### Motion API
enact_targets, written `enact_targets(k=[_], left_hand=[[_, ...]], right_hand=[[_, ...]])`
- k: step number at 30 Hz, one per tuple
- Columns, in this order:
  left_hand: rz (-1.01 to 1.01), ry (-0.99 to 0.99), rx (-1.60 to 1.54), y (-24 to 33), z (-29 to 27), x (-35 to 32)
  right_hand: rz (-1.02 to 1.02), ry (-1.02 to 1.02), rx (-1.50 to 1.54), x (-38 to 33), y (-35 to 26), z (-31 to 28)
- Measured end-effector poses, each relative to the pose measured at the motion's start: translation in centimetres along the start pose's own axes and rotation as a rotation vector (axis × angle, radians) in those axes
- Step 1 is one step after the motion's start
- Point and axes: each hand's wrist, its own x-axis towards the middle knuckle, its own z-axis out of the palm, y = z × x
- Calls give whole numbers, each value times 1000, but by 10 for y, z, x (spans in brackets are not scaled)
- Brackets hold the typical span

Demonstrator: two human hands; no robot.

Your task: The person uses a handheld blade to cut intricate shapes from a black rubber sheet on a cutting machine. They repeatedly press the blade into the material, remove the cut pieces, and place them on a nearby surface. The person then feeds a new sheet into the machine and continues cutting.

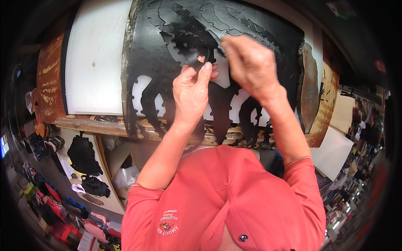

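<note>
A large sheet of black leather-like material [268, 62] lies over the white work board, with curved, notched shapes cut out of its near and middle parts. My left hand [191, 90] is closed, thumb and fingers pinching a small curled black piece [196, 60] over the sheet's middle. To the right of it my right hand [253, 65] is raised above the sheet with its fingers curled together, slightly blurred. What it holds, if anything, is hidden. Outlines of further notched shapes [234, 21] show in the sheet's far part.
Bare white board [98, 54] shows on the left, inside a worn wooden frame [50, 79]. A brown, worn strip [307, 88] lies along the sheet's right edge. Below left, black pieces [83, 154] lie on a lower surface. Cluttered goods [356, 175] fill the right side.
</note>
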Motion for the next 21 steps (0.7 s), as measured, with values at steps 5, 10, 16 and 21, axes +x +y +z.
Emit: enact_targets(k=[5, 10, 16, 21], left_hand=[[525, 74, 468, -13, 7, 3], [707, 58, 628, -15, 2, 8], [363, 108, 419, -9, -1, 0], [508, 105, 480, -10, -4, 1]], right_hand=[[116, -183, 93, -1, -20, 15], [155, -379, 250, 17, -10, 8], [315, -494, 200, 20, -7, 25], [207, -457, 107, 14, -2, 30]])
